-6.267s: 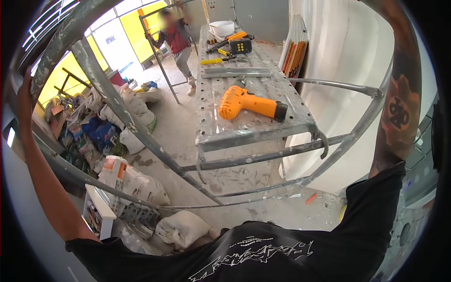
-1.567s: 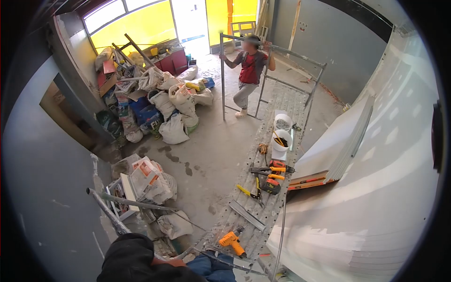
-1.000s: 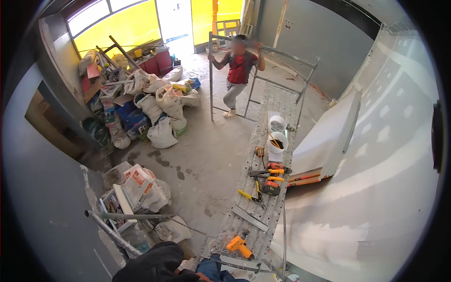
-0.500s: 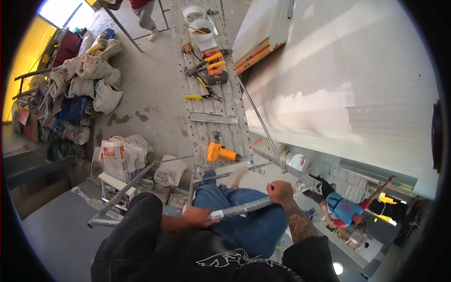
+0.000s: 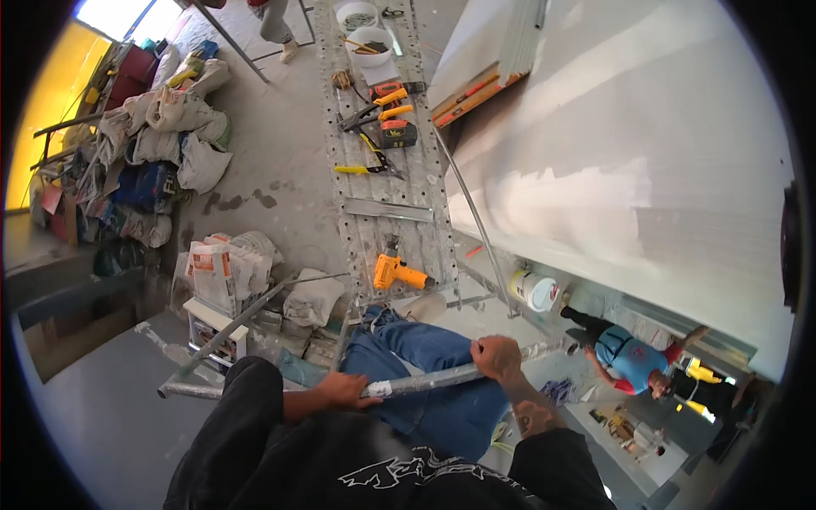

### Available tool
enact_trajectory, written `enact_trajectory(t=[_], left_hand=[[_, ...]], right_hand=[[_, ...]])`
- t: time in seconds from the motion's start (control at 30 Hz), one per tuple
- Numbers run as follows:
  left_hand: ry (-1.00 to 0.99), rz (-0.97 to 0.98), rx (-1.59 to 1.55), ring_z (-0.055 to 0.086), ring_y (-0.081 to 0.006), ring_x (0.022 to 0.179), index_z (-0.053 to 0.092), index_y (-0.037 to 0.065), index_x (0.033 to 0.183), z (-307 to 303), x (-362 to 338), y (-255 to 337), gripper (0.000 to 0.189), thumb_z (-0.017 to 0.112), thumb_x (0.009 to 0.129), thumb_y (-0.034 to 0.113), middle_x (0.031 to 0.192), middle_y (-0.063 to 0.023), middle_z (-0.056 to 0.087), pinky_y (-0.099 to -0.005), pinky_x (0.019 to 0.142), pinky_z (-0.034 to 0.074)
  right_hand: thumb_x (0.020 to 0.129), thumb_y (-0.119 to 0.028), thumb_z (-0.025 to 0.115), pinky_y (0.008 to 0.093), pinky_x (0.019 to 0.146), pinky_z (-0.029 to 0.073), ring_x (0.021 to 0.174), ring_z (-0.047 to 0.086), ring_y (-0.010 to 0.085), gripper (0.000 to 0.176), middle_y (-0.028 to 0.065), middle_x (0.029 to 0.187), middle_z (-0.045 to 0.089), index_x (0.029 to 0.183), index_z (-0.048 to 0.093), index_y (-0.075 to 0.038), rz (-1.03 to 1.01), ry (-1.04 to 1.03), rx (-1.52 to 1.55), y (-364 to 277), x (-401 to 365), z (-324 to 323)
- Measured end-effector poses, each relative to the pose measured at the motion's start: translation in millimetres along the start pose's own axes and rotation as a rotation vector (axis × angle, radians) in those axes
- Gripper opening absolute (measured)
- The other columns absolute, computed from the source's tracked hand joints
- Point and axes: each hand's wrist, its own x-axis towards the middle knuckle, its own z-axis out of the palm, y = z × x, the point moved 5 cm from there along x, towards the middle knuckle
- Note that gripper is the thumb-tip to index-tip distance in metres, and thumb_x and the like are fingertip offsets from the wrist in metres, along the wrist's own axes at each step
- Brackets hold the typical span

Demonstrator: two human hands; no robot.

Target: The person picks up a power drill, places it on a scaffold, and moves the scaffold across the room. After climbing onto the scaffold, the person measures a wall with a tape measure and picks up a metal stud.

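My left hand is closed on a grey metal scaffold rail in front of my body. Farther right along the same rail, my right hand is wrapped round it. My jeans-clad legs show beyond and under the rail. Past them lies a perforated metal plank, bearing an orange drill, a flat metal strip, yellow-handled snips, a red and black cordless tool and white buckets at its far end.
Filled sacks are heaped at the left, with more bags nearer. A large white panel rises at the right. A person in a blue shirt is below, near a white bucket. Another person's leg shows at the top.
The view has shifted slightly. My right hand has slid a little left and my legs have moved. Both hands keep hold of the rail. The person in blue has changed posture.
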Motion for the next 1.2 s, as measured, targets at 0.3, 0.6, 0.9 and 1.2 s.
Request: enact_trajectory(t=[0.3,0.6,0.9,1.2], left_hand=[[-0.07,-0.069,-0.081,0.061,-0.038,0.062,0.06,0.005,0.091,-18,10,11,0.051,0.067,0.076,0.053,0.067,-0.0172,0.061,-0.0505,0.055,0.047],[-0.154,-0.082,-0.065,0.063,-0.0365,0.077,0.061,0.009,0.103,-20,21,15,0.056,0.066,0.076,0.057,0.083,-0.0151,0.062,-0.048,0.064,0.051],[-0.288,-0.452,0.008,0.046,-0.0376,0.119,0.046,0.014,0.13,-26,12,30,0.071,0.056,0.081,0.063,0.123,-0.0167,0.052,-0.054,0.101,0.034],[-0.616,-0.592,0.213,0.025,-0.0347,0.139,0.022,0.012,0.149,-31,24,38,0.093,0.044,0.083,0.073,0.15,-0.0126,0.031,-0.0581,0.113,0.012]], right_hand=[[0.074,-0.019,0.064,0.0431,0.052,0.045,0.054,0.056,0.0295,0.027,0.0087,0.054,0.054,0.053,0.052,-0.009,-0.146,0.11,0.049,10,7,-9],[0.074,-0.017,0.063,0.0407,0.051,0.044,0.054,0.055,0.0281,0.024,0.0065,0.056,0.052,0.053,0.052,-0.011,-0.154,0.109,0.105,17,10,-15],[0.075,-0.02,0.064,0.039,0.05,0.045,0.054,0.056,0.0252,0.024,0.0046,0.056,0.052,0.055,0.053,-0.012,-0.18,0.074,0.108,22,10,-10],[0.076,-0.02,0.065,0.039,0.051,0.047,0.053,0.057,0.0261,0.024,0.0058,0.057,0.055,0.056,0.055,-0.011,-0.174,0.114,0.105,20,8,-10]])
